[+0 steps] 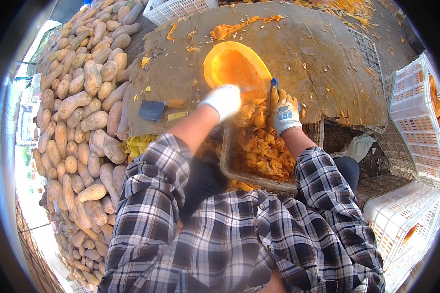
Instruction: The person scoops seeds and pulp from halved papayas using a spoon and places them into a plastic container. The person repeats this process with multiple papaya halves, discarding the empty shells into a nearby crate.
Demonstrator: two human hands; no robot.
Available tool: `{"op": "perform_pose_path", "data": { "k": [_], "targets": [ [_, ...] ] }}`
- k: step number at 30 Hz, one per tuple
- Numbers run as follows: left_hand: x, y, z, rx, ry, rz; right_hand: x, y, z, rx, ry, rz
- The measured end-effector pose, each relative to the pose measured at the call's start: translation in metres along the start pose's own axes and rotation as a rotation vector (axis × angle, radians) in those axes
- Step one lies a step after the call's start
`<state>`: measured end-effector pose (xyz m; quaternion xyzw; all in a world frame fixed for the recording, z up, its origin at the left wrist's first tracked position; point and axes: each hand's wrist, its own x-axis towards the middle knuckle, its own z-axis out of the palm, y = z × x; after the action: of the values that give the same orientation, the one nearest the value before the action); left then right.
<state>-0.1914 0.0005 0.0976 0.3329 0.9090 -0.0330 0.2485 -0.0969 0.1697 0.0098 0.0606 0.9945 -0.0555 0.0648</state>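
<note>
A halved orange squash (238, 66) lies cut side up on the brown work board (315, 47), its hollow facing me. My left hand (223, 100), in a white glove and blurred by motion, is closed at its near left side. A thin blurred tool juts from that fist over the hollow; its kind cannot be made out. My right hand (284, 111), in a stained glove with blue print and a blue fingertip, grips the right edge of the squash. Beneath both hands, stringy pulp and seeds (267, 154) fill a shallow tray (258, 183).
A cleaver (152, 110) with a wooden handle lies left on the board, near a yellow strip (178, 116) and a peeler (154, 55). Scraped pulp (225, 32) lies at the far side. Piled whole squashes (91, 121) rise leftward; white plastic crates (416, 106) stand right.
</note>
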Motion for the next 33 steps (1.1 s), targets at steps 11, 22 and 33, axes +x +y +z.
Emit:
{"op": "perform_pose_path", "data": {
  "k": [11,22,33],
  "targets": [
    [0.042,0.023,0.016,0.031,-0.024,-0.019,0.0,0.005,0.014,-0.097,0.053,0.0],
    [-0.003,-0.011,0.008,-0.03,0.07,-0.049,0.003,0.0,0.006,-0.049,-0.031,0.016],
    [-0.039,0.023,0.046,-0.133,-0.123,0.089,0.001,0.002,0.017,-0.049,0.102,-0.007]
  ]
}}
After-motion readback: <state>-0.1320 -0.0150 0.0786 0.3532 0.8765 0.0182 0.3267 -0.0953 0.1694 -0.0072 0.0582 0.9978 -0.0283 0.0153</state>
